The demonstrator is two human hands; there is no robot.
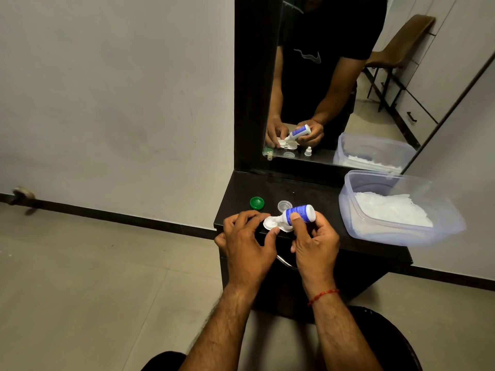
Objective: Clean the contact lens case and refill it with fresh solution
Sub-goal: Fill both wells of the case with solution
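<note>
Head view
Surface: black vanity shelf [316,188] below a wall mirror [334,76].
Case: white lens case [270,223] lies on the shelf's front edge, both wells uncapped.
Left hand: left hand [247,236] steadies the case, thumb tip and fingertips touching its rim; fingers curled, not fully closed.
Right hand: right hand [314,242] grips the bottle [298,213], thumb pressed across the blue label, fingers wrapped behind.
Bottle: tilted with its nozzle down and to the left, over the case's right well; whether liquid is coming out is too small to tell.
Caps: green cap [257,202] lies on the shelf behind the left hand; clear cap [284,205] lies just beside the bottle, behind the case.
Tub: clear plastic tub [351,210] sits at the shelf's right end, well apart from the case, holding white tissue [391,210].
Wrist: red thread [322,295] around the right wrist.
Mirror: reflects both hands, the bottle and the tub.
</note>
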